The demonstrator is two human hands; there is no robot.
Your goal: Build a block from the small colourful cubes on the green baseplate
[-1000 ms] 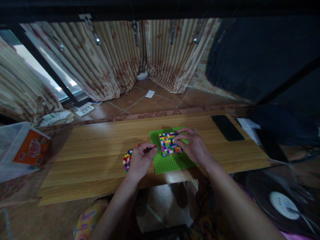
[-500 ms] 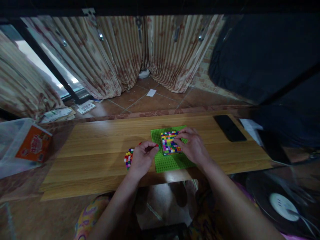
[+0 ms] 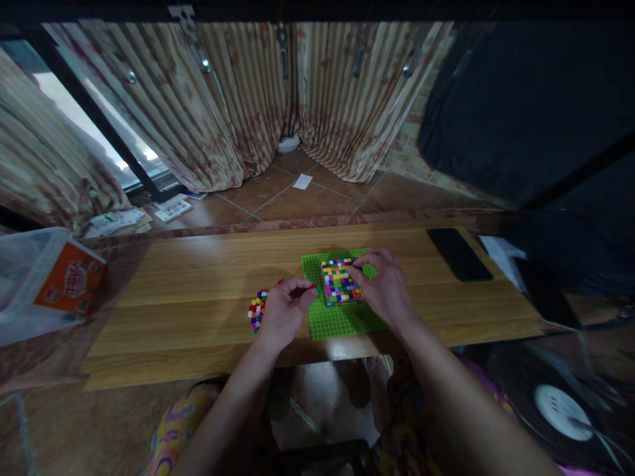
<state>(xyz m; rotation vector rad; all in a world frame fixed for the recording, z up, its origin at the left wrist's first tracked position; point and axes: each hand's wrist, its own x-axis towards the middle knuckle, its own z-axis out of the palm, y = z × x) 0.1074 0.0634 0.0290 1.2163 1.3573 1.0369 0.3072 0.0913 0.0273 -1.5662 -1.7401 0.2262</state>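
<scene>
Left hand (image 3: 284, 307) pinched on red brick (image 3: 313, 286), nine o'clock of brick block (image 3: 338, 283) on green baseplate (image 3: 340, 326); right hand (image 3: 389, 289) at its one o'clock, grip unclear; pressing straight down likely best.

Brick pile (image 3: 256, 312) partly hidden by left hand (image 3: 284, 312); bin (image 3: 20, 299) cut by left edge.

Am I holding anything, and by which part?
Your left hand pinches a small red brick; which sides, I can't tell. Your right hand is at the multicoloured block; whether it holds anything is unclear.
</scene>
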